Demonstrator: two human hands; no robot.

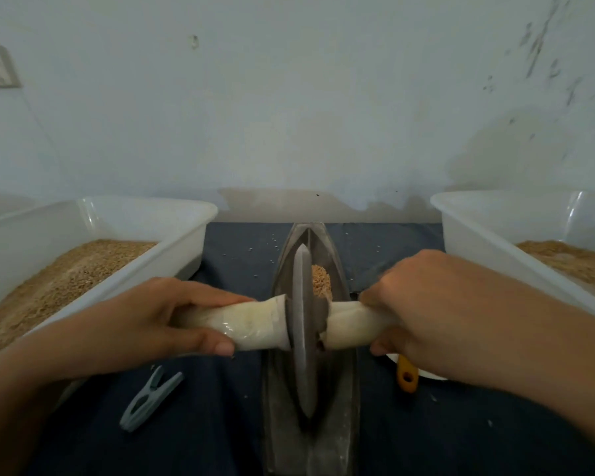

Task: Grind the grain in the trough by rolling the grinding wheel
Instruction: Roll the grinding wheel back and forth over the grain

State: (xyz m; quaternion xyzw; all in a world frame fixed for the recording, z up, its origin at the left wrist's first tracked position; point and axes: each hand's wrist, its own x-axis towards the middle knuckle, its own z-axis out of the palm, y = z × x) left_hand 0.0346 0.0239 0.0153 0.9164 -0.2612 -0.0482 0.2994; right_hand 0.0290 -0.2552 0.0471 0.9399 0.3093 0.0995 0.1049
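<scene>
A grey metal boat-shaped trough [339, 400] lies lengthwise in the middle of the dark cloth. A thin grey grinding wheel [302, 324] stands upright in its groove. A cream, tape-wrapped axle handle [255, 321] runs through the wheel to both sides. My left hand [158, 321] grips the left end of the handle, and my right hand [423, 304] grips the right end. A small heap of tan grain [321, 281] sits in the trough just beyond the wheel, on its right side.
A white plastic tub [186, 218] with grain stands at the left; another white tub [468, 231] with grain stands at the right. A grey clothespin [150, 395] lies front left. A yellow handle [407, 374] and white dish edge show under my right wrist. A wall rises close behind.
</scene>
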